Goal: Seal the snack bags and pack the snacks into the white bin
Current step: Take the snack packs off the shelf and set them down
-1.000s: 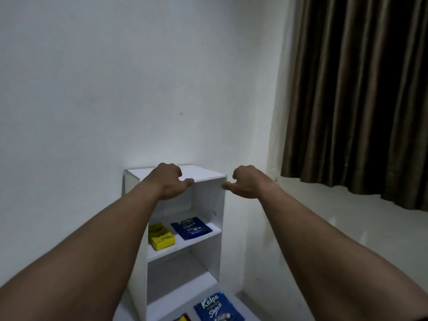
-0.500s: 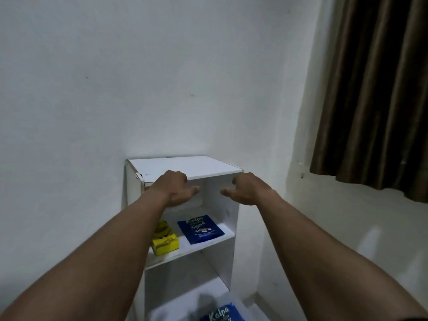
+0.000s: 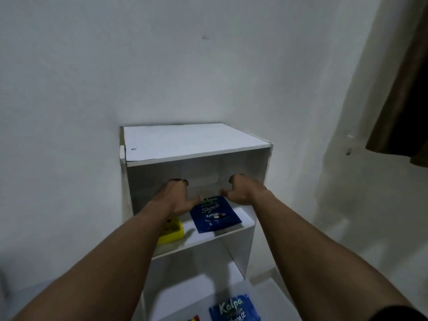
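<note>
A blue Kalpa snack bag (image 3: 214,214) lies flat on the upper shelf of a white shelf unit (image 3: 192,144). A yellow snack box (image 3: 171,231) sits to its left, partly hidden by my left forearm. My left hand (image 3: 177,198) reaches into the shelf compartment with fingers loosely spread, just left of the bag's top edge. My right hand (image 3: 243,191) hovers at the bag's top right, fingers curled loosely, holding nothing. A second blue Kalpa bag (image 3: 234,308) lies at the bottom, inside a white bin (image 3: 273,290) on the floor.
The shelf unit stands against a white wall. A brown curtain (image 3: 403,112) hangs at the right. A small red and yellow item (image 3: 194,318) peeks in at the bottom edge beside the lower bag.
Both hands have dropped from the unit's top edge into the upper compartment, down to the blue bag. The view has come closer and tilted down.
</note>
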`<control>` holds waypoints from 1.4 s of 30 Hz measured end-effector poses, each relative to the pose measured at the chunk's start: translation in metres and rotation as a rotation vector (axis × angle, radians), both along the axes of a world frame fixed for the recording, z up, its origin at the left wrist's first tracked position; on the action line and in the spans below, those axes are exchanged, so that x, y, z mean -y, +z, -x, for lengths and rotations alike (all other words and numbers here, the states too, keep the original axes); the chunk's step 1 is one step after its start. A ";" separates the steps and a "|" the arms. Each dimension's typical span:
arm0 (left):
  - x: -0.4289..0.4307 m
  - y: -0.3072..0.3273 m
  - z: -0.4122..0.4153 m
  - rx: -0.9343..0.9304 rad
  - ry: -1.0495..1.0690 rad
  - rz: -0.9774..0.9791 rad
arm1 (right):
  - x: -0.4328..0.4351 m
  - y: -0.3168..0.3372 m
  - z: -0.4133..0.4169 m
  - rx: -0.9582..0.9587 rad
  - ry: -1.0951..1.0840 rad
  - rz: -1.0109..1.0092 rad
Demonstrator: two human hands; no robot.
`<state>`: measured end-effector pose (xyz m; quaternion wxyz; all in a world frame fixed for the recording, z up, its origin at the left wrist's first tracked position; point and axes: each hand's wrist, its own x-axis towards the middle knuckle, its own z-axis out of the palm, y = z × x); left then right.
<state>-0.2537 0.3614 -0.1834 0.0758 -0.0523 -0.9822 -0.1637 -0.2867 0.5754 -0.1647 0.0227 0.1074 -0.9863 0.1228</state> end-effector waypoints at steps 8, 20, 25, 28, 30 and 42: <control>0.001 -0.045 0.047 0.147 0.253 -0.048 | 0.009 -0.060 0.089 0.159 0.177 -0.062; 0.025 -0.108 0.078 0.254 0.506 -0.115 | 0.017 -0.123 0.160 0.379 0.251 -0.052; 0.029 -0.113 0.088 0.330 0.594 -0.132 | 0.015 -0.120 0.174 0.412 0.289 -0.076; 0.033 -0.114 0.093 0.325 0.633 -0.212 | 0.016 -0.116 0.177 0.412 0.291 -0.087; 0.032 -0.110 0.095 0.301 0.666 -0.255 | 0.017 -0.113 0.179 0.407 0.295 -0.096; 0.037 -0.099 0.091 0.186 0.708 -0.566 | 0.016 -0.112 0.184 0.382 0.224 -0.175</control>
